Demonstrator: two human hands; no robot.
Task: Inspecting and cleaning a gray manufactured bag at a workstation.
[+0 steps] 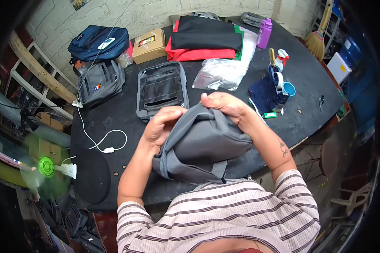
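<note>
A grey fabric bag [211, 141] is held up at the table's near edge, close to my chest. Its shape is soft and creased, with a folded, seamed rim along the upper left. My left hand [159, 123] grips that rim from the left side, fingers partly hidden behind the cloth. At the top, my right hand [224, 104] is closed on the fabric with the thumb over its edge. Just beyond the bag lies a flat grey-trimmed case [162, 86] with a see-through front.
Behind are a grey bag [100, 82], a navy backpack [99, 44], a cardboard box [149, 45], folded black cloth [207, 33] and clear plastic [221, 74]. Rightward stand a purple bottle [264, 33], a spray bottle [281, 59] and a blue cup [288, 89]. A fan [46, 167] spins left beside a white cable [109, 150].
</note>
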